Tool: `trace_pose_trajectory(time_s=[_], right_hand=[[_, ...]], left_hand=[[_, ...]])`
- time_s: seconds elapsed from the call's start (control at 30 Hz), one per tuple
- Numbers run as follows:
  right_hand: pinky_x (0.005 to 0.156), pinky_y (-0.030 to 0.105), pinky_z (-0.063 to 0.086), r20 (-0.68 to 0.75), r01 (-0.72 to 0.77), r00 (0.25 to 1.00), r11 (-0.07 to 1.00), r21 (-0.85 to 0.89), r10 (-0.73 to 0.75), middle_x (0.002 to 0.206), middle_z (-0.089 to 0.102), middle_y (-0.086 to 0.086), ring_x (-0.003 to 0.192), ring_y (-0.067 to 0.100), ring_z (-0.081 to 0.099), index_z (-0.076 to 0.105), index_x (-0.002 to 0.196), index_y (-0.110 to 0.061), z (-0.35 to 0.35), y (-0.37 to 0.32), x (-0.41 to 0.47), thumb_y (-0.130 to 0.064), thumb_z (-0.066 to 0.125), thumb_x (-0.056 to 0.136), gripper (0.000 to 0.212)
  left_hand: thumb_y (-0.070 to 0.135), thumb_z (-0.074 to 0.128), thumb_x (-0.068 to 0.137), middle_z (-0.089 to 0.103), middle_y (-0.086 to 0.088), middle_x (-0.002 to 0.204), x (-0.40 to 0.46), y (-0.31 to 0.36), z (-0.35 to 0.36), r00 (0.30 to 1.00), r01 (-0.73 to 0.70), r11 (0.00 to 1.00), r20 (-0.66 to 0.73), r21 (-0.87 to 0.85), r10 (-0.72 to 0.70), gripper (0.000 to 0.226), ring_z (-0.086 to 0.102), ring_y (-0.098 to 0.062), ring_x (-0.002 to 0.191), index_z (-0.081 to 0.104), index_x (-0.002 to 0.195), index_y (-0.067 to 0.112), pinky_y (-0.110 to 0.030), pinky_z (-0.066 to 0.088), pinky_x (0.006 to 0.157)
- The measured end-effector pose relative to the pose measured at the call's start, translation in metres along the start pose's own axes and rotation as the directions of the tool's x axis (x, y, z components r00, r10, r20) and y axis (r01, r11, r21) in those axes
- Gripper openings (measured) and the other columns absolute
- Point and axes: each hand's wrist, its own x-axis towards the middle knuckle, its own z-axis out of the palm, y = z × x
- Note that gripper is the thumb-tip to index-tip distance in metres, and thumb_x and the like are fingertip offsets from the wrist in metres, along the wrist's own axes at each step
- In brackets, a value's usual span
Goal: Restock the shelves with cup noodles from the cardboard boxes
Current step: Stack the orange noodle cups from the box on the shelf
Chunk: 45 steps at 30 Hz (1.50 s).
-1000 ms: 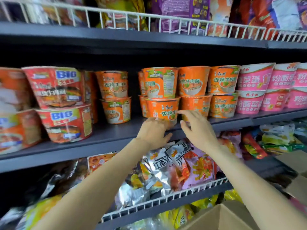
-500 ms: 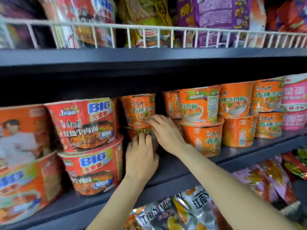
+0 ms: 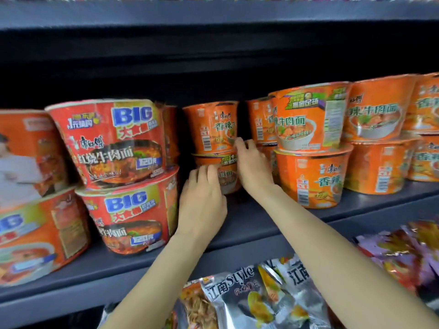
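A stack of two orange cup noodles stands set back on the dark shelf (image 3: 249, 224): an upper cup (image 3: 211, 125) on a lower cup (image 3: 225, 176). My left hand (image 3: 202, 203) lies with its fingers against the front left of the lower cup. On the stack's right side my right hand (image 3: 254, 167) touches with fingertips where the two cups meet. Neither hand plainly grips a cup. To the right, more orange cups (image 3: 311, 148) stand stacked two high at the shelf's front. No cardboard box is in view.
Big red noodle bowls (image 3: 114, 143) stacked two high fill the shelf to the left, close beside my left hand. A gap of bare shelf lies in front of the set-back stack. Silver and coloured snack bags (image 3: 249, 295) sit on the shelf below. Another shelf edge (image 3: 213, 13) runs overhead.
Both hands left the front orange stack and went left to the set-back stack. In the last half second the view closed in and my hands stayed on that stack.
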Motion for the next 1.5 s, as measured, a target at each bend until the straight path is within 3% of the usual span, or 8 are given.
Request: trace_pose_trajectory(time_s=[0.23,0.5,0.73,0.87,1.03,1.17,1.37,1.5], right_hand=[[0.081,0.043,0.047,-0.195,0.180,0.967,0.982,0.058,-0.165,0.124,0.054,0.015,0.107,0.034,0.052,0.052,0.125,-0.012,0.011,0.008,-0.001,-0.024,0.051,0.094,0.033],[0.079,0.037,0.050,-0.162,0.225,0.967,0.962,0.156,-0.199,0.116,0.057,0.014,0.103,0.032,0.058,0.053,0.127,-0.013,0.012,0.008,0.011,-0.031,0.049,0.097,0.035],[0.081,0.034,0.043,-0.203,0.186,0.967,0.972,0.140,-0.156,0.118,0.058,0.009,0.111,0.026,0.050,0.050,0.130,-0.016,0.013,0.008,0.012,-0.037,0.039,0.100,0.038],[0.092,0.033,0.042,-0.337,0.208,0.937,0.927,0.312,-0.096,0.131,0.051,0.011,0.119,0.025,0.046,0.038,0.139,-0.015,0.006,-0.001,0.020,-0.030,0.050,0.096,0.047],[0.112,0.048,0.031,-0.034,0.031,0.999,0.678,0.735,-0.009,0.155,0.018,0.014,0.140,0.031,0.029,-0.014,0.149,-0.032,0.003,-0.024,0.056,-0.031,0.072,0.082,0.109],[0.110,0.053,0.031,0.132,-0.149,0.989,0.531,0.834,0.071,0.155,0.018,0.012,0.139,0.032,0.031,-0.022,0.146,-0.037,0.001,-0.027,0.072,-0.023,0.078,0.076,0.123],[0.103,0.049,0.035,-0.208,-0.108,0.941,0.820,0.562,0.266,0.138,0.040,0.016,0.127,0.033,0.042,0.005,0.150,-0.028,0.006,-0.034,0.048,-0.057,0.071,0.073,0.106],[0.106,0.042,0.032,-0.134,-0.100,0.957,0.729,0.677,0.256,0.143,0.032,0.014,0.131,0.031,0.035,0.014,0.149,-0.021,0.007,-0.028,0.046,-0.045,0.067,0.083,0.088]], left_hand=[[-0.003,0.061,0.062,0.063,-0.024,0.101,0.030,-0.013,0.014,0.985,-0.136,0.945,-0.059,0.299,0.160,0.049,0.062,-0.038,0.092,0.060,0.111,-0.006,-0.044,0.051,0.088],[-0.002,0.084,0.050,0.062,-0.019,0.081,0.053,-0.012,0.026,0.999,-0.015,0.960,0.036,0.278,0.005,0.045,0.061,-0.031,0.064,0.065,0.091,0.000,-0.031,0.050,0.053],[-0.002,0.064,0.079,0.042,-0.015,0.133,0.050,-0.016,0.030,0.996,0.063,0.996,0.051,0.061,-0.067,0.060,0.041,-0.030,0.119,0.044,0.135,0.007,-0.036,0.040,0.096],[0.013,0.069,0.081,0.036,-0.011,0.137,0.047,-0.014,0.026,0.982,0.186,0.979,0.015,0.087,-0.188,0.064,0.035,-0.027,0.124,0.036,0.136,0.010,-0.036,0.041,0.094],[0.029,0.066,0.085,0.037,-0.011,0.131,0.048,-0.014,0.028,0.973,0.218,0.957,0.036,0.189,-0.229,0.057,0.035,-0.027,0.122,0.035,0.128,0.008,-0.035,0.041,0.091],[0.024,0.067,0.084,0.041,-0.012,0.125,0.049,-0.014,0.032,0.975,0.212,0.956,0.023,0.202,-0.221,0.051,0.039,-0.029,0.117,0.039,0.124,0.007,-0.035,0.042,0.089],[0.011,0.089,0.046,0.057,-0.017,0.090,0.050,-0.019,0.034,0.984,0.175,0.949,-0.004,0.261,-0.180,0.061,0.058,-0.033,0.081,0.057,0.097,0.002,-0.033,0.049,0.053],[0.021,0.069,0.080,0.045,-0.016,0.119,0.047,-0.015,0.031,0.985,0.165,0.972,0.027,0.169,-0.172,0.051,0.045,-0.031,0.108,0.043,0.120,0.004,-0.035,0.043,0.080]])
